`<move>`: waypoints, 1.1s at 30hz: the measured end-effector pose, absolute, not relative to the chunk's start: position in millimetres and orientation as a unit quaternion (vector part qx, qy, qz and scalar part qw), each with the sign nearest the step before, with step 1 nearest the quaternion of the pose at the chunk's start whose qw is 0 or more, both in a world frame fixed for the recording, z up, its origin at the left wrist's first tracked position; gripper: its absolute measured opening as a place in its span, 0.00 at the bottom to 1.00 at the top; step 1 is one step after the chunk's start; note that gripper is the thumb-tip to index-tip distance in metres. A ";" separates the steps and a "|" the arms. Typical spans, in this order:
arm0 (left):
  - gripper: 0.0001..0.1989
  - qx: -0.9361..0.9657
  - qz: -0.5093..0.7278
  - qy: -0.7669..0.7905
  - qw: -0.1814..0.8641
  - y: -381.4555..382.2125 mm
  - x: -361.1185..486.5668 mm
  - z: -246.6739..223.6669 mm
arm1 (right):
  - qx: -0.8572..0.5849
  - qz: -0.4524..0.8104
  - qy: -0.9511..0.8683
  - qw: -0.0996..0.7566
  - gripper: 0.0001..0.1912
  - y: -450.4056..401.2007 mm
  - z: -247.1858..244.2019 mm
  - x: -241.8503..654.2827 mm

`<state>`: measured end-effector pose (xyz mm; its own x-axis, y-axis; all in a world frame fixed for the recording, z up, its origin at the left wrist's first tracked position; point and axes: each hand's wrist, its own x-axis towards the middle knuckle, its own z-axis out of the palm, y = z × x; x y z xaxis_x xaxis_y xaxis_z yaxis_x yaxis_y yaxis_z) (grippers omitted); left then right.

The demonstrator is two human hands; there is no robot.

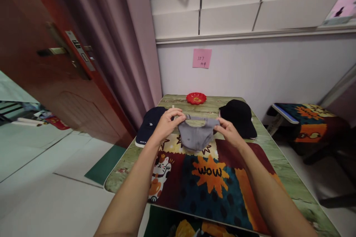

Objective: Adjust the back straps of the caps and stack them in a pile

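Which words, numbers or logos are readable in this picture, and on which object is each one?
"WOW": on the colourful mat.
"337": handwritten on the pink note; the line under it is too blurred to read.
Small white logo on the navy cap: too small to read.

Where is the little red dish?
In the head view, the red dish sits at the table's far edge, near the wall, beyond the grey cap held in both hands.

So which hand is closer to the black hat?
The right hand. It grips the grey cap just beside the black hat; the left hand holds the cap's far side, by the navy cap.
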<state>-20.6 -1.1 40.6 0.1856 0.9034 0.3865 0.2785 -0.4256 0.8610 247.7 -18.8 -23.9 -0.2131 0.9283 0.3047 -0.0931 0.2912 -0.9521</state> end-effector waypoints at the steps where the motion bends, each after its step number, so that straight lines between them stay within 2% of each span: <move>1: 0.14 0.682 0.483 0.413 0.362 -0.5 -20.3 47.7 | -0.328 0.511 -0.569 0.554 0.11 -17.0 -15.0 244.5; 5: 0.20 0.552 0.509 0.346 0.564 -2.4 -10.6 50.9 | -0.272 0.578 -0.413 0.649 0.13 -10.8 11.2 227.1; 9: 0.33 0.419 0.472 0.285 0.721 -16.5 -3.2 9.1 | -0.270 0.617 -0.285 0.682 0.12 1.8 4.3 220.0; 11: 0.35 0.392 0.430 0.289 0.761 -28.5 -2.0 -16.7 | -0.313 0.626 -0.217 0.680 0.09 10.0 -9.8 223.2; 16: 0.18 0.370 0.363 0.355 0.778 -47.0 8.0 -53.7 | -0.411 0.614 -0.129 0.662 0.07 13.4 -47.3 237.0; 18: 0.13 0.322 0.407 0.385 0.763 -43.2 15.2 -57.1 | -0.419 0.618 -0.156 0.647 0.09 1.3 -60.7 240.9; 20: 0.11 0.258 0.494 0.411 0.722 -34.7 22.0 -58.3 | -0.423 0.638 -0.209 0.609 0.15 -18.5 -74.1 242.5; 23: 0.11 0.189 0.578 0.406 0.683 -20.7 30.5 -60.4 | -0.415 0.702 -0.243 0.525 0.27 -55.8 -91.7 241.1; 25: 0.13 0.168 0.603 0.391 0.675 -13.2 36.1 -62.6 | -0.403 0.718 -0.243 0.513 0.33 -79.0 -98.0 239.6; 26: 0.13 0.161 0.612 0.388 0.670 -10.1 39.1 -63.8 | -0.395 0.709 -0.246 0.530 0.34 -88.4 -98.9 239.3; 30: 0.11 0.178 0.601 0.387 0.676 -1.0 52.8 -70.2 | -0.367 0.644 -0.300 0.600 0.26 -101.5 -87.2 243.2; 33: 0.21 0.245 0.530 0.424 0.692 -2.1 59.8 -81.9 | -0.367 0.628 -0.284 0.625 0.26 -81.5 -64.9 255.6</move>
